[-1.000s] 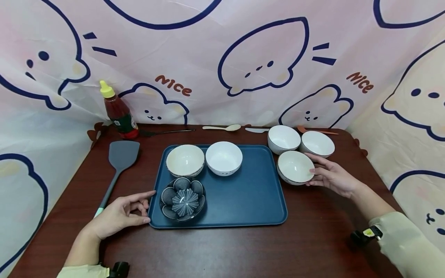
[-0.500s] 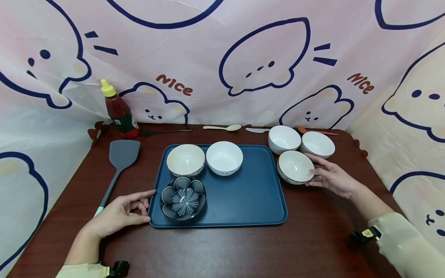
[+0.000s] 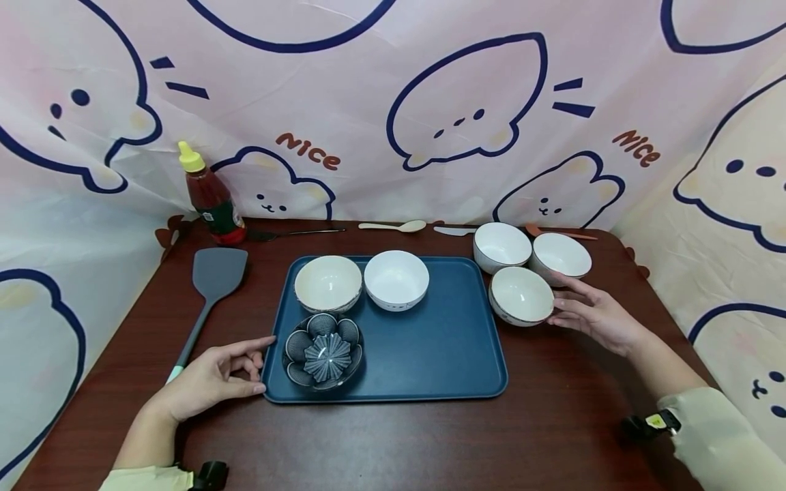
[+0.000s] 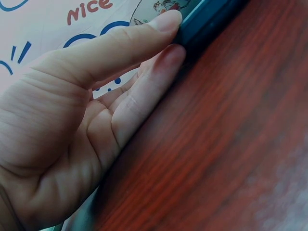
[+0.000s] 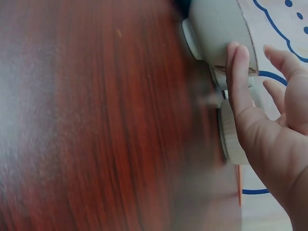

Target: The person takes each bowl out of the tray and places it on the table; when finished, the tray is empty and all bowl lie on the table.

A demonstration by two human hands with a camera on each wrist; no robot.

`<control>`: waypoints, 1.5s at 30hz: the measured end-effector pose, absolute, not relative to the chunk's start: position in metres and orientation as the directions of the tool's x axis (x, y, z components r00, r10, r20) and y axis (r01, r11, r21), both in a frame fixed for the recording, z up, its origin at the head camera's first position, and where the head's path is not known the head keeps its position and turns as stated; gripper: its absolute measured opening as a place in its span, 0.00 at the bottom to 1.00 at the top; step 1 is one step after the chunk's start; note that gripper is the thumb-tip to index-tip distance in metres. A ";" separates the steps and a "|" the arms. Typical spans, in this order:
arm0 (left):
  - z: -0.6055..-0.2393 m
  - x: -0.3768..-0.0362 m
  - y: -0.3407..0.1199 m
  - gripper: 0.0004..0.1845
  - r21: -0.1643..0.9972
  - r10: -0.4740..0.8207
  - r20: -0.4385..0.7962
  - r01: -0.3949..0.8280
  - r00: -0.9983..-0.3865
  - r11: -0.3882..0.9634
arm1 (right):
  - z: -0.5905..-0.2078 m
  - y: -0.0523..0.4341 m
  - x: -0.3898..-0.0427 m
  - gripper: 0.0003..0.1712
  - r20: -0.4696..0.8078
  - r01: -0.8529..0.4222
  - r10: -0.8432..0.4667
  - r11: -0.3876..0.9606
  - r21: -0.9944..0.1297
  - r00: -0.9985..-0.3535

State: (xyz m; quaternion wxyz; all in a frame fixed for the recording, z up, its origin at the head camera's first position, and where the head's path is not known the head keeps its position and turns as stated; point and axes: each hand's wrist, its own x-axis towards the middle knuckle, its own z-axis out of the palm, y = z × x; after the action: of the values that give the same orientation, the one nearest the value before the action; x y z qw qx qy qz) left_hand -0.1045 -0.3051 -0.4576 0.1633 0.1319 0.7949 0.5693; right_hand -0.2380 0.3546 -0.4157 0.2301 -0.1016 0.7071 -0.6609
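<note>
A dark blue tray [image 3: 430, 354] is set on the brown wooden surface [image 3: 393, 443], and its left front corner is touched by the left hand [image 3: 205, 378], whose thumb and forefinger are laid against the rim with the fingers [image 4: 144, 36] nearly straight and nothing gripped. Three bowls are carried on the tray: a cream bowl [image 3: 328, 283] at the rear left, a white bowl [image 3: 396, 279] just beside it, and a dark flower-patterned bowl [image 3: 323, 351] at the front left. Off the tray's right edge, a speckled white bowl [image 3: 521, 296] is stood on the surface, and its right side is touched by the right hand [image 3: 598, 317], the thumb being pressed to the outer wall while the other fingers [image 5: 284, 60] are spread and relaxed rather than closed round it. Two more white bowls [image 3: 501, 246] [image 3: 561, 255] are placed just behind it. A grey spatula [image 3: 209, 286] and a red sauce bottle [image 3: 211, 198] are found at the left, and a pale spoon [image 3: 396, 225] is laid near the printed backdrop [image 3: 393, 102].
</note>
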 end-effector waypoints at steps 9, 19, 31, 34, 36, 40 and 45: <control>-0.458 -0.105 -0.304 0.39 0.954 0.408 -0.106 0.023 -0.907 0.300 | -0.403 0.357 -0.227 0.37 -0.135 0.112 -0.381 0.083 -0.990 -0.915; -0.454 -0.104 -0.303 0.38 0.960 0.414 -0.101 0.020 -0.904 0.278 | -0.385 0.339 -0.215 0.36 -0.081 0.035 -0.355 0.134 -0.990 -0.931; -0.455 -0.104 -0.304 0.38 0.959 0.410 -0.093 0.030 -0.907 0.282 | -0.379 0.295 -0.215 0.35 -0.053 -0.042 -0.467 0.192 -0.980 -0.882; -0.456 -0.103 -0.304 0.38 0.956 0.402 -0.096 0.027 -0.910 0.291 | -0.380 0.281 -0.217 0.34 -0.059 -0.059 -0.477 0.227 -0.972 -0.877; -0.456 -0.104 -0.304 0.38 0.956 0.402 -0.099 0.025 -0.910 0.293 | -0.381 0.271 -0.218 0.34 -0.067 -0.055 -0.489 0.230 -0.972 -0.870; -0.456 -0.103 -0.304 0.38 0.960 0.410 -0.095 0.026 -0.907 0.280 | -0.381 0.248 -0.220 0.35 -0.087 -0.033 -0.526 0.214 -0.976 -0.846; -0.456 -0.103 -0.304 0.38 0.960 0.414 -0.085 0.037 -0.906 0.279 | -0.381 0.220 -0.224 0.36 -0.101 -0.029 -0.564 0.217 -0.976 -0.819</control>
State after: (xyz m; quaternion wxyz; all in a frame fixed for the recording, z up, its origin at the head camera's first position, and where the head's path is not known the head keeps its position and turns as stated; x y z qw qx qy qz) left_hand -0.1034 -0.3038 -0.4557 0.1615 0.1438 0.7833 0.5828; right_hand -0.2238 0.2203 -0.3808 0.2256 -0.1985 0.7466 -0.5936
